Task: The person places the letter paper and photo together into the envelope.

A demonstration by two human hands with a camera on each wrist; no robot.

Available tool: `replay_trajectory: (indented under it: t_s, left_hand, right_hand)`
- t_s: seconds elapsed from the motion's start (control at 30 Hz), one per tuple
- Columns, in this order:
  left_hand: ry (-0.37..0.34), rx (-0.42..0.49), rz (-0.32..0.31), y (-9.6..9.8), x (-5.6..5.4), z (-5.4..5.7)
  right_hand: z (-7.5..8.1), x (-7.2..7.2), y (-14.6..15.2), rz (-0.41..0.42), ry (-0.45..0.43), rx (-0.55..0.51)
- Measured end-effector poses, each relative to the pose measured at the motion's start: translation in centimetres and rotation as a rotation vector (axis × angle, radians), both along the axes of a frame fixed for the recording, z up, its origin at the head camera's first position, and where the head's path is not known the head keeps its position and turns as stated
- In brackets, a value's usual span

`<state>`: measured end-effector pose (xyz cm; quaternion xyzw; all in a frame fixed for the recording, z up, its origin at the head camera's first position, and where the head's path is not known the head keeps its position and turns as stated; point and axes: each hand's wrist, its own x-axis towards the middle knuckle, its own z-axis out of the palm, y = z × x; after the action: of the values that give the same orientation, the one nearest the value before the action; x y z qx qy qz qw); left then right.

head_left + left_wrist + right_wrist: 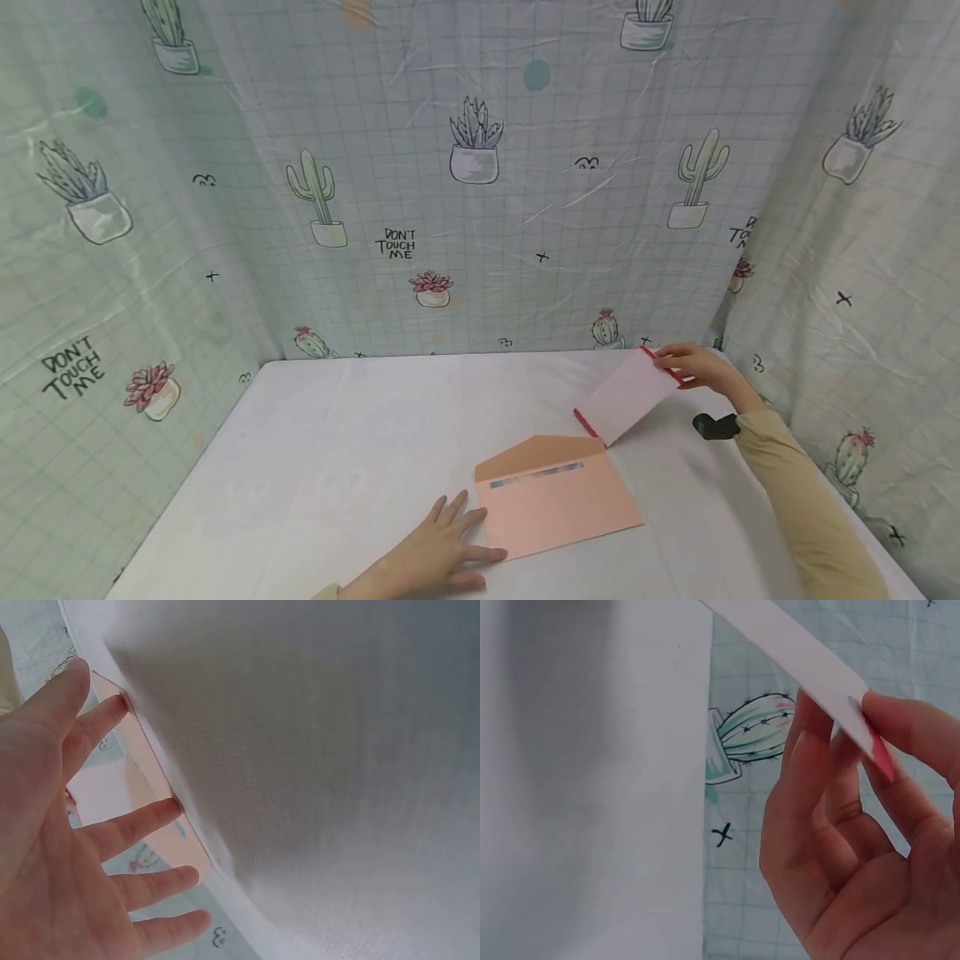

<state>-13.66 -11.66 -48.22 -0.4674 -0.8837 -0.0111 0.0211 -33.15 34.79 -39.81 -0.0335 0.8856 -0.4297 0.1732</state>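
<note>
My right hand (pixel 697 371) pinches a white card (pixel 626 396) with red borders at its far edge. In the right wrist view the thumb and fingers grip its red-edged end (pixel 880 756). The card slants down to the left, and its lower red edge comes right at the envelope's flap. A peach envelope (pixel 562 512) lies on the table with its darker flap (pixel 543 452) spread toward the back. My left hand (pixel 431 550) has its fingers spread, with fingertips at the envelope's left edge. The left wrist view shows this edge (pixel 154 754) against the fingertips.
Under everything is a white-covered table (pixel 360 433). A bluish patterned strip (pixel 536 475) crosses the envelope below the flap. Curtains (pixel 375 167) printed with cactus pots hang at the back and both sides. A dark device (pixel 716 427) sits at the right wrist.
</note>
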Motion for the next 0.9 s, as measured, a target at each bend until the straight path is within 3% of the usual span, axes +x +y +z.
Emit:
replay_trajectory:
  t_s: [0.57, 0.9]
  left_hand:
    - [-0.008, 0.026, -0.006, 0.1, -0.1, 0.0]
    - [0.036, 0.014, -0.009, 0.1, -0.1, -0.2]
  right_hand:
    - [1.5, 4.0, 0.6, 0.061, 0.098, -0.095]
    - [1.2, 5.8, 0.4, -0.004, 0.124, -0.128]
